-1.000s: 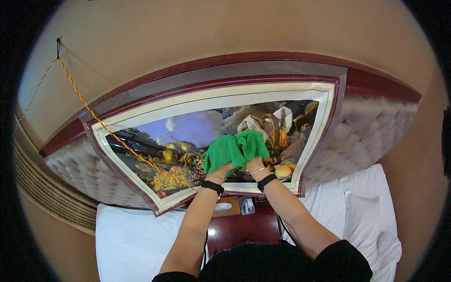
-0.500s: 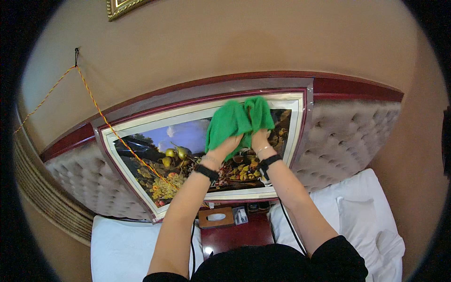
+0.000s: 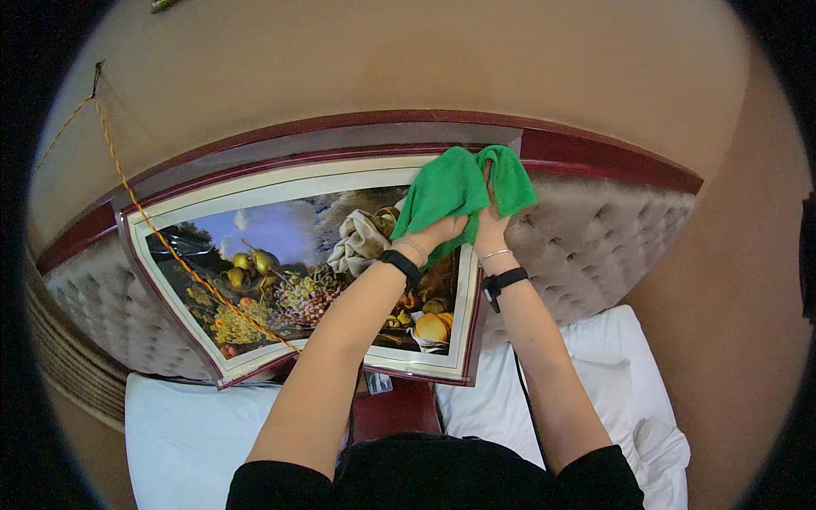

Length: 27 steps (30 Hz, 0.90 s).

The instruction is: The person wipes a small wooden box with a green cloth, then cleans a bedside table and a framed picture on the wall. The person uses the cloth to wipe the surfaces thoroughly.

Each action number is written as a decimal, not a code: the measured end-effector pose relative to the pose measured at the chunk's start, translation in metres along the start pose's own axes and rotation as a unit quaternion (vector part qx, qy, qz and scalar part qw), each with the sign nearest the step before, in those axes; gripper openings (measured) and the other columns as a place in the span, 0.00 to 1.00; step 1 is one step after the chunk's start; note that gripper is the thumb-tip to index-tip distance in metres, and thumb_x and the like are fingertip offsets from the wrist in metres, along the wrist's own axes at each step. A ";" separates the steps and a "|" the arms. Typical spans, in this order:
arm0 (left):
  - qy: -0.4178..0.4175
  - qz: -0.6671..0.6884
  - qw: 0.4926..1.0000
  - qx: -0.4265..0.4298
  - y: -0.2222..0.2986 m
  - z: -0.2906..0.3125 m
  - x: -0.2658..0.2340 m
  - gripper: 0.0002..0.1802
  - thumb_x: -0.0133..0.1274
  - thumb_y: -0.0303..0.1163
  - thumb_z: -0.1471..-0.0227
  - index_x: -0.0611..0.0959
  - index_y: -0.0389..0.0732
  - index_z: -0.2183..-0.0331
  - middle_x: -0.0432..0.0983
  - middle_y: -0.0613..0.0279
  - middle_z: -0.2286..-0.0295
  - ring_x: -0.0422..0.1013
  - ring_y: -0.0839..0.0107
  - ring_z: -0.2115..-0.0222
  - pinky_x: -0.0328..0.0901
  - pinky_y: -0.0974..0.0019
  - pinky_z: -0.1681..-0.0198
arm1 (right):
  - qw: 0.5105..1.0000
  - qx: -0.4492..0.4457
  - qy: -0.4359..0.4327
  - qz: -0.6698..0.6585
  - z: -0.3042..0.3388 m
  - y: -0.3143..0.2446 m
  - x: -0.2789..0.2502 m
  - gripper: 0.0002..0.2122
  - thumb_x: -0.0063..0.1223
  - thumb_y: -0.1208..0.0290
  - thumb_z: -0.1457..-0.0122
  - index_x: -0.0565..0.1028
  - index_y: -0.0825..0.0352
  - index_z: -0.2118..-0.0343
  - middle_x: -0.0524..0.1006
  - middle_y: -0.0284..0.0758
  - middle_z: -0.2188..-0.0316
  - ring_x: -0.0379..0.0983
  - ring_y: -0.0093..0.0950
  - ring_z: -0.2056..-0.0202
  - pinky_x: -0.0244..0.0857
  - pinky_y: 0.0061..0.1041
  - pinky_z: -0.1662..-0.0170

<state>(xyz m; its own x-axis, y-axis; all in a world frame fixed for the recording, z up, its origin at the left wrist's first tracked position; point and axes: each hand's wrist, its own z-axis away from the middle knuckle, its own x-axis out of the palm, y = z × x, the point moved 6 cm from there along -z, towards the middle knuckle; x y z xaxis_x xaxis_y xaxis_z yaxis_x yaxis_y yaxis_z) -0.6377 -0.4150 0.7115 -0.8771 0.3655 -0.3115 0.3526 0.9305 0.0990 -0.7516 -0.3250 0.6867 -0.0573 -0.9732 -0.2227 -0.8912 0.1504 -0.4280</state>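
Note:
A green cloth (image 3: 444, 189) is bunched over the upper right corner of a framed still-life picture (image 3: 280, 263) of fruit, hiding that corner. My left hand (image 3: 442, 231) is closed on the larger part of the cloth, its fingers mostly covered. Close beside it, my right hand (image 3: 490, 226) grips the smaller part, which hangs over the frame's right side. The picture leans before the headboard, with a pale border and dark red frame. An orange-yellow twisted cord (image 3: 183, 262) runs from a wall hook (image 3: 98, 75) down across the picture's left part.
Behind the picture stretches a tufted grey headboard (image 3: 595, 234) with a dark red top rail (image 3: 608, 159). White bedding lies at left (image 3: 195, 433) and right (image 3: 633, 374), with a dark red bedside table (image 3: 395, 412) between. A gathered curtain (image 3: 72, 357) hangs at far left.
Both hands and the cloth have moved right along the picture to its upper right corner. The view has shifted, and the picture's lower edge now covers the tissue box seen before.

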 end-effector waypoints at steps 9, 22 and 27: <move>-0.127 0.021 0.987 -0.093 -0.007 0.049 0.022 0.14 0.45 0.39 0.52 0.78 0.44 0.66 0.74 0.51 0.66 0.68 0.49 0.64 0.62 0.52 0.58 | 0.926 0.188 -0.021 -0.328 0.060 0.022 0.014 0.18 0.44 0.67 0.40 0.65 0.66 0.48 0.66 0.38 0.47 0.61 0.37 0.46 0.50 0.35 0.40; -0.188 0.066 0.965 -0.168 -0.019 0.130 0.045 0.15 0.47 0.42 0.52 0.78 0.42 0.69 0.74 0.52 0.68 0.68 0.50 0.66 0.62 0.53 0.60 | 0.958 0.246 -0.148 -0.030 0.146 0.033 0.015 0.14 0.51 0.74 0.47 0.71 0.67 0.56 0.73 0.40 0.54 0.66 0.39 0.51 0.56 0.33 0.46; -0.337 0.153 0.878 -0.304 -0.027 0.178 0.052 0.21 0.45 0.49 0.50 0.76 0.42 0.64 0.74 0.56 0.63 0.67 0.57 0.63 0.62 0.57 0.56 | 0.918 0.315 -0.242 0.012 0.204 0.065 0.024 0.12 0.48 0.71 0.46 0.73 0.66 0.59 0.75 0.42 0.59 0.68 0.42 0.54 0.60 0.35 0.50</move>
<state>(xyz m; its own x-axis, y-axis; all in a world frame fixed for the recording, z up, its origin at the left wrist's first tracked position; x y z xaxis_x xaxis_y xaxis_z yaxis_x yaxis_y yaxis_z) -0.6348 -0.4249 0.5247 -0.3080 0.6951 -0.6496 0.1192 0.7056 0.6985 -0.7187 -0.3033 0.4748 0.2685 -0.8003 -0.5362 -0.4472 0.3895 -0.8052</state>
